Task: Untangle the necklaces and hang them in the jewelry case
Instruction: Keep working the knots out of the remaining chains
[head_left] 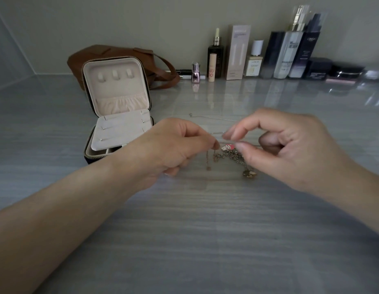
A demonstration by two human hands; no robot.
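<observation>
A tangle of thin chains (231, 157) with a pink and white charm (227, 147) and a gold pendant (249, 173) hangs just above the grey table between my hands. My left hand (173, 149) pinches a chain at its fingertips. My right hand (290, 149) pinches another strand between thumb and forefinger. A separate thin silver necklace (211, 117) lies stretched on the table behind them. The open jewelry case (118, 107) stands at the left, its lid upright with three hooks and a pouch.
A brown leather bag (161, 66) sits behind the case. Several cosmetic bottles, a tall box (237, 53) and dark jars (318, 68) line the back wall at right. The table surface (205, 230) is glossy grey.
</observation>
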